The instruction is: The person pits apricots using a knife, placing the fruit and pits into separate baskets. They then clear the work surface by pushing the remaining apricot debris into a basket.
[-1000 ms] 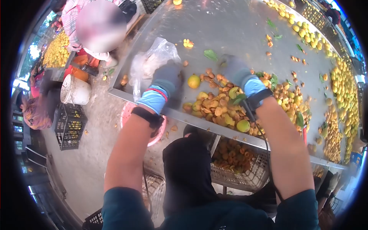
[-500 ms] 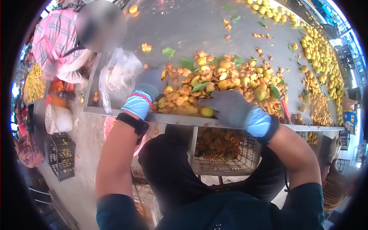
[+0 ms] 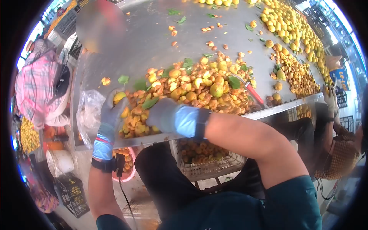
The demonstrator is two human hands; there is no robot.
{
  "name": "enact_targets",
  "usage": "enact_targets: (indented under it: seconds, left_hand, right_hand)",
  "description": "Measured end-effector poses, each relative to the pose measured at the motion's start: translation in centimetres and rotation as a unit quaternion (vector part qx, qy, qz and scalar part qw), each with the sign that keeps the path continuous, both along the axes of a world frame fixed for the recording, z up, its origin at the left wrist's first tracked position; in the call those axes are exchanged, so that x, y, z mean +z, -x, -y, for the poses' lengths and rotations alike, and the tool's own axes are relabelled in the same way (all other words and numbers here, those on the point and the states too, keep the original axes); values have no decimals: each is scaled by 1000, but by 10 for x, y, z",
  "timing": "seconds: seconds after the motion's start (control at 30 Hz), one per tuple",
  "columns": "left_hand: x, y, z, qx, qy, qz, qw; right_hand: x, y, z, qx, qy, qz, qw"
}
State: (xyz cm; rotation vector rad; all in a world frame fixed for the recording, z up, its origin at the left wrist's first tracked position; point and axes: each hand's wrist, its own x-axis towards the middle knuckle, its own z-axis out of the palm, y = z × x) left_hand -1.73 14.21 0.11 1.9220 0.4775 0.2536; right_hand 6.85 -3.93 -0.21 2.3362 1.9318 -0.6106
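Flanking the left end of a fruit heap (image 3: 197,82) running lengthwise to the right along the table edge (image 3: 283,106); pressing nearer with the right hand (image 3: 163,115), grip hidden; touching a yellow piece (image 3: 119,97) with the left hand (image 3: 110,115), closure too blurred to tell.

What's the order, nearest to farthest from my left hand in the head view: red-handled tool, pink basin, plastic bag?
1. Plastic bag: just left of the left hand.
2. Pink basin: below the table edge.
3. Red-handled tool: far right, beyond the fruit.

Gloved left hand (image 3: 112,111) and right hand (image 3: 161,115) touch the cut fruit pile (image 3: 191,86) on the metal table (image 3: 149,38)
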Motion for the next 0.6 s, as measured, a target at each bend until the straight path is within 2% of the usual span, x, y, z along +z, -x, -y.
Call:
enact_targets:
  seconds: [0.07, 0.13, 0.17, 0.2, 0.23, 0.27, 0.33, 0.37, 0.43, 0.47, 0.53, 0.6]
  left_hand:
    - [7, -25, 17, -26, 37, 25, 999]
    - [17, -50, 29, -94, -4, 77, 993]
    - [41, -57, 49, -64, 70, 4, 995]
    - [47, -65, 61, -65, 71, -1, 995]
    - [50, -72, 69, -86, 97, -9, 992]
    - [50, -79, 75, -105, 120, -16, 987]
    - [44, -87, 84, -140, 116, -45, 982]
    - [43, -91, 94, -148, 132, -65, 978]
    - [41, -100, 110, -164, 133, -91, 973]
    - [39, -103, 116, -173, 132, -94, 972]
    - [36, -105, 132, -169, 182, -75, 966]
    - [27, -105, 136, -199, 94, 14, 975]
  right_hand:
    - [3, -1, 2, 1, -11, 1, 1000]
    - [6, -11, 22, -44, -36, -30, 998]
    - [14, -16, 43, -128, -119, -84, 981]
    - [15, -21, 66, -207, -200, -137, 948]
    - [7, -23, 91, -288, -325, -117, 893]
    - [24, -35, 116, -361, -261, -176, 878]
    - [36, -52, 155, -450, -202, -69, 867]
    - [25, -55, 156, -453, -206, -74, 864]
    - [0, -59, 165, -411, -126, 42, 902]
    - [0, -58, 159, -414, -87, 31, 905]
    - [-11, -74, 155, -388, -78, 42, 917]
    - [6, -72, 161, -441, -155, -18, 884]
